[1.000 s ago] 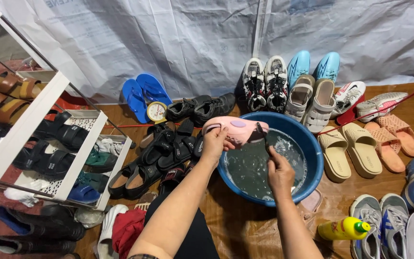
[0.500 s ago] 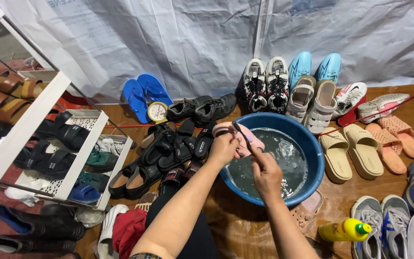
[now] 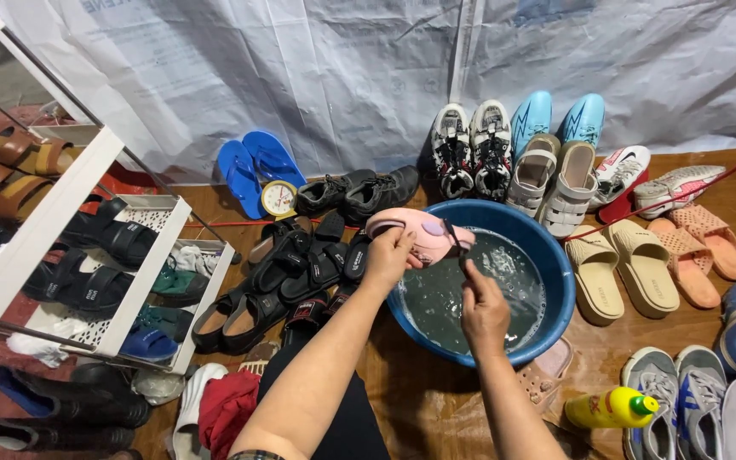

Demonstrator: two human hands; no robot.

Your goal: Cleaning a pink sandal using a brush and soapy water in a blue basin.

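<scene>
The left hand grips a pink clog, fingers curled over its side, at the far-left rim of the blue basin of soapy water. The right hand, fingers closed around a dark brush, sets it against the clog. Washing looks underway; the beige slides, grey sneakers and black sandals around appear untouched.

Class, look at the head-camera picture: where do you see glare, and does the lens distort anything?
Head view: light glints off the soapy water in the blue basin; the white tarp is evenly lit; the wide lens splays the shoe rack at the left edge; focus is sharp throughout.
</scene>
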